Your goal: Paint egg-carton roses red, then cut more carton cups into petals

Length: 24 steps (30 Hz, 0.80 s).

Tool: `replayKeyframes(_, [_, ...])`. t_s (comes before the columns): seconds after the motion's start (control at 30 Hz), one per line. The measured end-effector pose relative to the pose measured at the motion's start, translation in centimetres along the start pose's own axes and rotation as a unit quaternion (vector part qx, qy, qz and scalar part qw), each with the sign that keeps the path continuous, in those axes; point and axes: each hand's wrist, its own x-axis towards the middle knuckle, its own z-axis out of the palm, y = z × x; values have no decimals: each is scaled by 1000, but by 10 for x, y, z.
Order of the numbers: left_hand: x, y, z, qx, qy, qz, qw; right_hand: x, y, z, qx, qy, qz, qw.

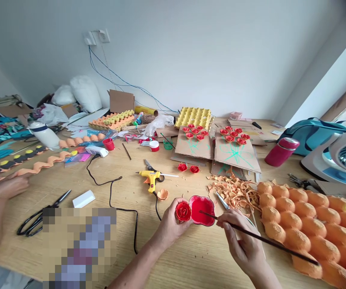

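Note:
My left hand point(173, 222) is closed around a small red rose point(183, 211) of layered petals, held beside a scalloped dish of red paint point(201, 204). Between the fingers of my right hand point(242, 237) is a long dark paintbrush point(269, 241), its tip over the red paint. An unpainted orange petal cup point(162, 194) lies just beyond my left hand, near a yellow glue gun point(149, 178). Two finished-looking red roses point(188, 168) rest farther back on the table.
Orange egg-carton sheet point(299, 216) and carton scraps point(233, 190) lie at right. Cardboard pieces point(236, 156) with red flowers stand behind. Black scissors point(43, 214) and a black cord point(110, 192) are at left, where another person's hand point(12, 186) touches a carton strip.

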Motion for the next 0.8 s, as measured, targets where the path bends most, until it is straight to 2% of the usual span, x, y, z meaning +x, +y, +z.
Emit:
replayKeyframes(0.27, [-3,0,3,27,-19,-12,999,7,-11,5,22,-49,-59,997])
replayKeyframes(0.63, [-3,0,3,50,-9,4,999,6,-8,6,-2,-83,-90,992])
replayKeyframes(0.8, [-5,-1,3,44,-25,20,999,5,-8,8,0,-93,-87,992])
